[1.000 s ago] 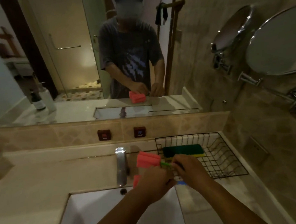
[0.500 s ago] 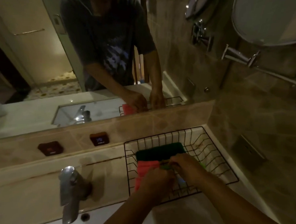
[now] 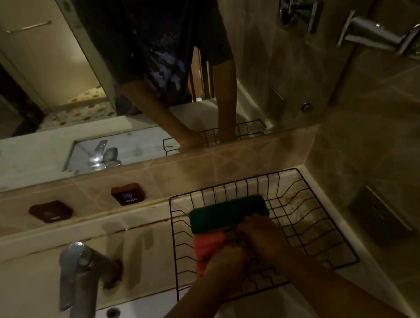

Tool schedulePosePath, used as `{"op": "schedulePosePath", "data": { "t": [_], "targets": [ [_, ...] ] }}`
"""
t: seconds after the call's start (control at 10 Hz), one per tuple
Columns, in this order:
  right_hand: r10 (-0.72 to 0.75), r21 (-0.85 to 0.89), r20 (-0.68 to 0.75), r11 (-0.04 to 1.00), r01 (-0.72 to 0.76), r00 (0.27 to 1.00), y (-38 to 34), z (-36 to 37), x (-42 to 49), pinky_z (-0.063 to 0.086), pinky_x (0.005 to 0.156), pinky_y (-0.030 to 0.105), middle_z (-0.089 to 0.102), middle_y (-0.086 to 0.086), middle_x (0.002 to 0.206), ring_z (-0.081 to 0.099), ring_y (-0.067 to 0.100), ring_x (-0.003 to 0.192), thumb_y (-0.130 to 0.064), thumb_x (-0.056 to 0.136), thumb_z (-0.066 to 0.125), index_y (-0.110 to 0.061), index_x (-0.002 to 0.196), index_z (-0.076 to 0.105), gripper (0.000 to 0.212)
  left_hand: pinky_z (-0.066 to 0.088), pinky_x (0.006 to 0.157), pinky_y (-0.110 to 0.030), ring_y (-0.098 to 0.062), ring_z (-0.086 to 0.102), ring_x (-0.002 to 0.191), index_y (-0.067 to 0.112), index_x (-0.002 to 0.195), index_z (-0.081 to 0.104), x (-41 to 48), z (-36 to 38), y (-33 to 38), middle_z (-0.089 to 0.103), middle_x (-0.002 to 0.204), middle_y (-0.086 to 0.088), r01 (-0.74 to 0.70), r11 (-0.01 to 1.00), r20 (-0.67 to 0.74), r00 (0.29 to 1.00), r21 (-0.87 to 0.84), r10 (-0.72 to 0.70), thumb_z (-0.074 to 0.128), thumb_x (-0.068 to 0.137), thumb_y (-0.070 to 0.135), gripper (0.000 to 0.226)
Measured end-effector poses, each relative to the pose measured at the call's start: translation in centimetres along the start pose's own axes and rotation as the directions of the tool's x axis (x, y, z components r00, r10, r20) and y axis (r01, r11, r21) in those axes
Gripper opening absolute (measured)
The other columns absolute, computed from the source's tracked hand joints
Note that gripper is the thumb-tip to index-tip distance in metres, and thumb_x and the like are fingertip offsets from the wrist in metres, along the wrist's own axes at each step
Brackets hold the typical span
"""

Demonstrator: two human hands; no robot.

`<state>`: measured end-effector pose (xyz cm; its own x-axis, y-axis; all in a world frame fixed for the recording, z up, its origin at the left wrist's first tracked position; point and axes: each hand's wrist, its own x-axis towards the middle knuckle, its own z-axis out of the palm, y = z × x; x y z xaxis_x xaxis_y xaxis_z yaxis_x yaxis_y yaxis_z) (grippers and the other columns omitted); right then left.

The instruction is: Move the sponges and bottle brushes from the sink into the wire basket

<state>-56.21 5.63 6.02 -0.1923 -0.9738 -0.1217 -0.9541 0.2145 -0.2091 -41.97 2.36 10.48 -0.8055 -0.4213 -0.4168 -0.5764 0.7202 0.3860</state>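
A black wire basket (image 3: 331, 227) stands on the counter to the right of the tap. A green sponge (image 3: 227, 213) lies flat across its back. Just in front of that sponge, the pink brush heads (image 3: 207, 250) rest low in the basket's left half. My left hand (image 3: 225, 263) is closed over their near end. My right hand (image 3: 263, 236) is closed beside it over the brush handles, which are mostly hidden. Both hands are inside the basket and touch each other.
A chrome tap (image 3: 76, 280) stands left of the basket over the white sink (image 3: 144, 315). Two dark buttons (image 3: 128, 194) sit in the tiled ledge under the mirror. The tiled right wall carries a socket plate (image 3: 382, 214) and chrome mounts (image 3: 368, 32).
Both hands carried the pink brush heads from above the sink's edge rightwards and down into the basket. My head moved closer and further down over the basket.
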Motion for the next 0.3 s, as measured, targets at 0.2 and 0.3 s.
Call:
{"op": "schedulePosePath", "data": {
  "t": [0.2, 0.3],
  "targets": [
    [0.025, 0.072, -0.007, 0.997, -0.024, 1.000, -0.2, 0.1, 0.1, 0.033, 0.077, 0.028, 0.059, 0.005, 0.112, 0.051, 0.023, 0.102, -0.022, 0.087, 0.065, -0.022, 0.111, 0.064, 0.024, 0.050, 0.094, -0.042, -0.029, 0.060, 0.111, 0.013, 0.119, 0.065, 0.0, -0.2, -0.1, 0.065, 0.121, -0.011, 0.001, 1.000, -0.058, 0.998, -0.030, -0.003, 0.056, 0.096, 0.017, 0.025],
    [0.070, 0.184, 0.027, 0.980, -0.074, 0.997, -0.4, -1.2, 0.3, 0.036, 0.076, 0.028, 0.058, 0.005, 0.111, 0.052, 0.022, 0.099, -0.027, 0.094, 0.056, -0.022, 0.107, 0.065, 0.016, 0.052, 0.088, -0.038, -0.026, 0.062, 0.104, 0.018, 0.114, 0.067, 0.1, -0.1, -0.3, 0.068, 0.114, -0.007, -0.029, 0.995, -0.124, 0.992, -0.092, 0.018, 0.059, 0.093, 0.019, 0.023]
  ]
}}
